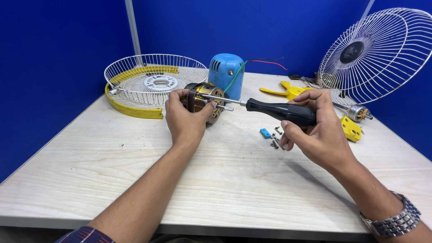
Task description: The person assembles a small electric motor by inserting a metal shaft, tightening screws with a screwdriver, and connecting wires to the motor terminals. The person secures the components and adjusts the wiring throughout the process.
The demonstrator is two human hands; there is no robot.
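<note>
My left hand (184, 118) grips a gold and black fan motor (203, 97) that rests on the pale wooden table (225, 180), thumb against its front face beside the steel shaft. My right hand (315, 128) holds a black-handled screwdriver (281, 111) level, its metal shank pointing left and its tip touching the motor's front. A blue motor cover (226, 72) with red, green and black wires stands just behind the motor.
A white wire fan guard with a yellow rim (148, 83) lies at the back left. Another wire guard (382, 54) leans at the back right. Yellow pliers (288, 91), a small blue part (265, 133), loose screws (275, 143), a yellow block (351, 128) and a small motor (358, 112) lie right.
</note>
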